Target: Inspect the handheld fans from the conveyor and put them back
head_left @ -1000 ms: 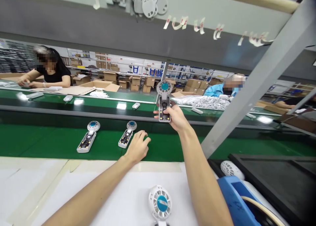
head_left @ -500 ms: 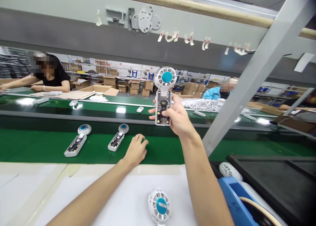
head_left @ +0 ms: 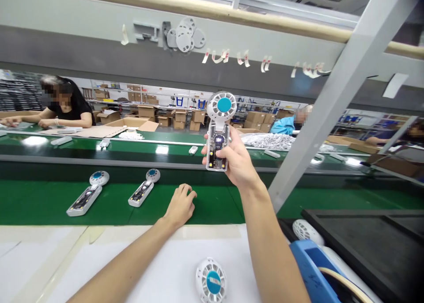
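Two clear-bodied handheld fans point(head_left: 84, 199) point(head_left: 141, 192) are already laid out on the green conveyor belt point(head_left: 33, 201), with the empty left hand point(head_left: 180, 206) resting loosely curled on the belt just to their right. A third fan point(head_left: 218, 130) is gripped upright by the right hand point(head_left: 236, 157) above the belt, and a fourth fan point(head_left: 211, 280) lies on the white bench point(head_left: 172, 267) before the belt.

Along the green conveyor belt point(head_left: 212, 203), a hand can pass rightward from the left hand point(head_left: 180, 206) to the grey diagonal strut point(head_left: 318, 122), while two handheld fans point(head_left: 141, 193) obstruct the belt's left stretch and a white fan point(head_left: 211, 281) sits on the white bench point(head_left: 149, 267) below.
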Available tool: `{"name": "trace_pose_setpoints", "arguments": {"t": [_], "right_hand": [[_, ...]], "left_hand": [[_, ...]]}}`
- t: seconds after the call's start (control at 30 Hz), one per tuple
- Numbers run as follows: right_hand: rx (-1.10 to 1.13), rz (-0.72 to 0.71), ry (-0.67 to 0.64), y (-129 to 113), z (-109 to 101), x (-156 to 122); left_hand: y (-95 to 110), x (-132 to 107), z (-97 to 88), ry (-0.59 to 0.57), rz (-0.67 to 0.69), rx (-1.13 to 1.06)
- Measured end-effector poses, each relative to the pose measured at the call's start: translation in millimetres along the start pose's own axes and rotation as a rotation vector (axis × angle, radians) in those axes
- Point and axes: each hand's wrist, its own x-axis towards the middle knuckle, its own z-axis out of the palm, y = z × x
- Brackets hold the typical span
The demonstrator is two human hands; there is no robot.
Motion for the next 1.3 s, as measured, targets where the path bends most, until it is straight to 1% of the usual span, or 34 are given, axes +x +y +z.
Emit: {"name": "trace_pose_setpoints", "arguments": {"t": [0.33, 0.43, 0.5, 0.6, 0.77, 0.9, 1.07, 1.3], "right_hand": [[0.052, 0.044, -0.011, 3.2, 4.2, 1.1], [0.068, 0.046, -0.050, 0.5, 3.3, -1.3], [0.068, 0.075, -0.079, -2.7, 2.2, -3.4], [0.054, 0.111, -0.090, -7.2, 0.8, -5.8], [0.068, 0.068, -0.077, -9.5, -0.2, -6.1], [0.057, 0.103, -0.092, -10.3, -0.6, -6.0], [0.055, 0.098, -0.113, -9.8, -0.5, -6.6], [0.056, 0.098, -0.091, -10.9, 3.5, -6.8]], "left_hand": [[1.4, -1.2, -0.1, -0.002, -0.031, 0.001], [1.0, -0.5, 0.1, -0.012, -0.036, -0.003], [1.0, -0.3, 0.0, -0.016, -0.043, -0.007], [1.2, -0.5, -0.3, -0.021, -0.053, -0.014], [0.9, -0.8, -0.1, -0.028, -0.064, -0.021], [1.4, -0.6, -0.7, -0.029, -0.070, -0.022], [3.0, -1.1, -3.1, -0.027, -0.090, -0.019], [3.0, -0.8, -2.9, -0.032, -0.102, -0.017]]}}
